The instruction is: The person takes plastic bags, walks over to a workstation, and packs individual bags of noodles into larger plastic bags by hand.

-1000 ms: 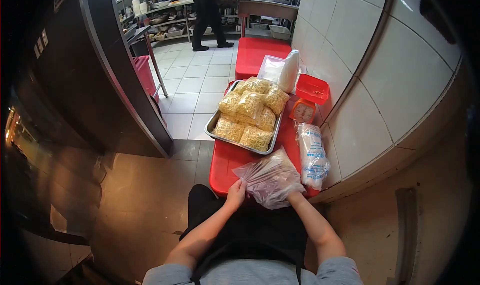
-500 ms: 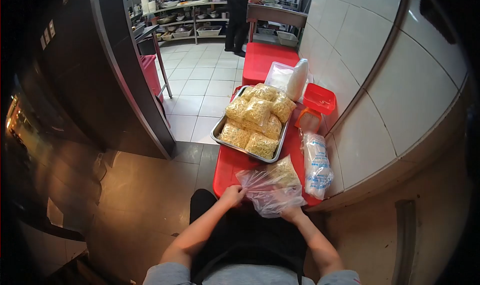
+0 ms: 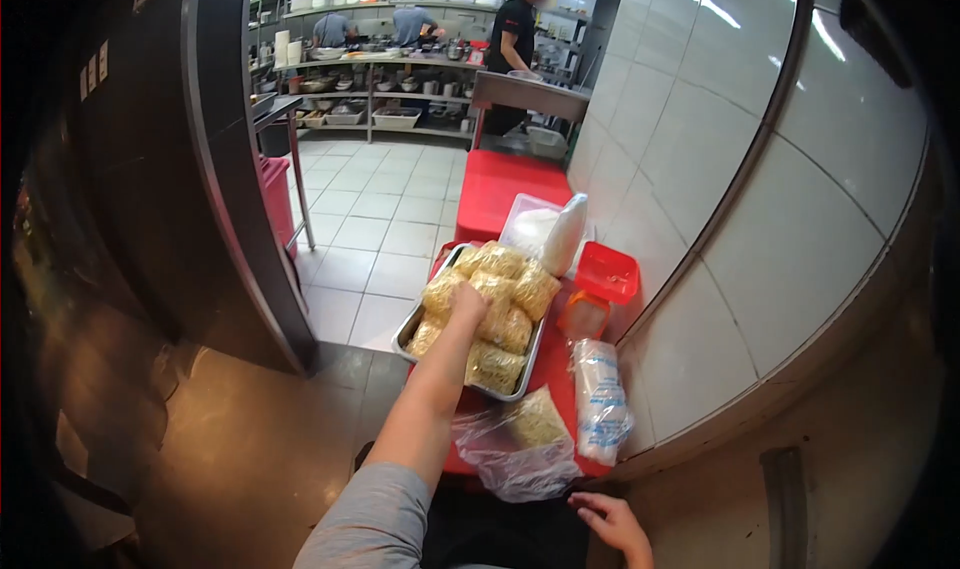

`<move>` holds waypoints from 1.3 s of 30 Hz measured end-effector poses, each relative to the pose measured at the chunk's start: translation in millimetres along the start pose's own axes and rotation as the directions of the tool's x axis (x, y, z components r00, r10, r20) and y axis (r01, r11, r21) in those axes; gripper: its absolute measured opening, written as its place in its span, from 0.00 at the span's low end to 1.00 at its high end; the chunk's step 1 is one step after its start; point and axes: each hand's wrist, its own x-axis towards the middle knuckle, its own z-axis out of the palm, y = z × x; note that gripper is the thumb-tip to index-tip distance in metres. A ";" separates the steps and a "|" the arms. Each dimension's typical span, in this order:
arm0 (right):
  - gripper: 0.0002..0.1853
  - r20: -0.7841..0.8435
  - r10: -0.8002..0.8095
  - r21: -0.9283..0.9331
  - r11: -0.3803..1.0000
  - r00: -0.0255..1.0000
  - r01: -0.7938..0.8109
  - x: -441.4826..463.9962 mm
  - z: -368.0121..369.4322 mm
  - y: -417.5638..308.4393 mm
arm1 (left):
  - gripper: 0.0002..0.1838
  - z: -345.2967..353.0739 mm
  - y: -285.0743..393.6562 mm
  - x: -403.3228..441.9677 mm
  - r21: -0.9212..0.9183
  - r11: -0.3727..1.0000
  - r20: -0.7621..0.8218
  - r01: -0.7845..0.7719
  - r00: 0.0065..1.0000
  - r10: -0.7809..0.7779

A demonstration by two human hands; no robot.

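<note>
At twelve o'clock, the left hand reaches onto bagged noodles in the metal tray, grip hidden, apparently selecting a packet, calling for a secure grasp, while the right hand, empty, fingers apart, hovers at five.

The left grip's fingertips are hidden against the noodle bags; the near edge cuts the right forearm; the scale's dial is unreadable.

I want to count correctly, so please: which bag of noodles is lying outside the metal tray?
The noodle bag lying on the red table, with loose clear plastic at its near side; the other noodle bags are piled in the tray.
</note>
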 end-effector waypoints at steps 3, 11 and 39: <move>0.16 -0.003 0.152 0.153 0.977 0.988 -0.150 -8.2 -4.4 2.0 | 0.46 20.6 -18.1 29.9 0.154 0.981 0.217 0.113 0.965 -0.146; 0.12 -0.044 -0.088 0.142 0.986 0.995 0.093 56.6 5.9 -20.6 | 0.35 29.9 -37.8 -8.9 -0.407 0.913 0.180 0.019 0.982 0.060; 0.24 -0.083 0.287 0.775 0.620 0.954 -0.119 80.8 85.4 44.1 | 0.26 -17.7 -40.5 -345.8 0.349 0.572 0.376 -0.742 0.670 0.639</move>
